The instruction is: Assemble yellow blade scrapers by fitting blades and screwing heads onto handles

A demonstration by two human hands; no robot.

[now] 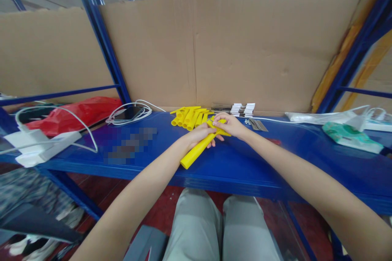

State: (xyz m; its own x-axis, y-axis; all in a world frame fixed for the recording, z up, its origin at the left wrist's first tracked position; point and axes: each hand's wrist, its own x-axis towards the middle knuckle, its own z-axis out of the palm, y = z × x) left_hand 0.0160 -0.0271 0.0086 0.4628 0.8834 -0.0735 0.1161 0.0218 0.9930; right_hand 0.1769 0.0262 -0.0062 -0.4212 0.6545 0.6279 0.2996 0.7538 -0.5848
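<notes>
My left hand [200, 134] is closed around a yellow plastic tool handle [197, 151], a hollow tube with a flat, flared head. The tube's round end points down towards me, over the front of the blue table. At the head end, the fingers of my right hand [232, 125] are pinched on the same handle. Whether a small part is between those fingertips, I cannot tell. Just beyond my left hand lies a pile of several similar yellow handles [190, 117]. Flat metal blades [259, 125] and small screws [247, 122] lie beyond my right wrist.
Folded white paper packs [243, 109] stand by the cardboard wall [245, 49] behind the blue table [171, 175]. At left are a red bag [79, 112], a phone [132, 113], white cables and a power strip [39, 147]. A green wipes pack [350, 136] lies at right.
</notes>
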